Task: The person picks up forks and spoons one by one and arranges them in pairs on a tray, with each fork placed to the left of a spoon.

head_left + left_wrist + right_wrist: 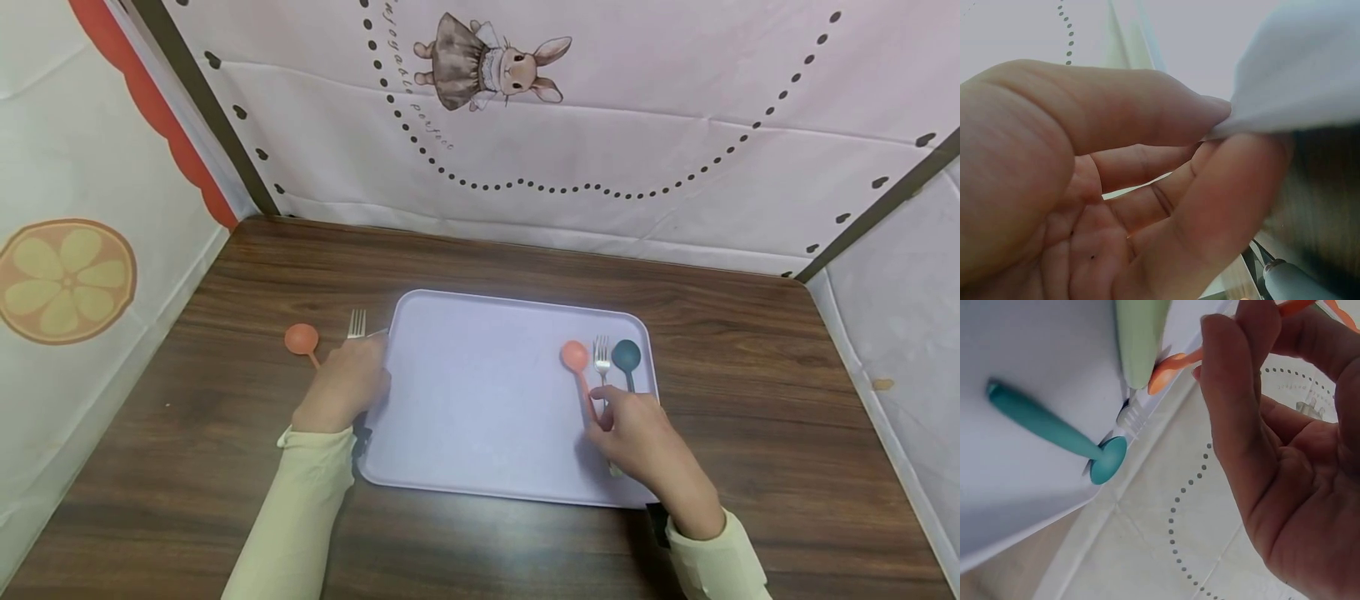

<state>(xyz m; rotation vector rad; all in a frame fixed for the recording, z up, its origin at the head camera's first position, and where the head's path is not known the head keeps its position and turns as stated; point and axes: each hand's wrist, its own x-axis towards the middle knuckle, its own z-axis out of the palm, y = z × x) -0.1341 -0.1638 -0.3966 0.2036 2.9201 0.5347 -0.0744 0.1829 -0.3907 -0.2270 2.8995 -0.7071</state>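
A pale lavender tray (480, 400) lies on the table. My left hand (345, 383) pinches its left rim between thumb and fingers, as the left wrist view shows close up. My right hand (637, 433) is over the tray's right side, thumb and forefinger pinching the handle of an orange spoon (575, 356); the bowl points toward the back. Beside that spoon lies a fork (602, 354) with a green handle (1141, 344), partly hidden by the hand in the head view. A teal spoon (1041, 422) rests on the tray to the fork's right.
Left of the tray, another orange spoon (302, 339) lies on the brown wooden table (187, 467). Near it is a second fork (357, 323), its handle hidden by the left hand. A printed cloth (637, 142) stands behind the table, with more cloth at both sides.
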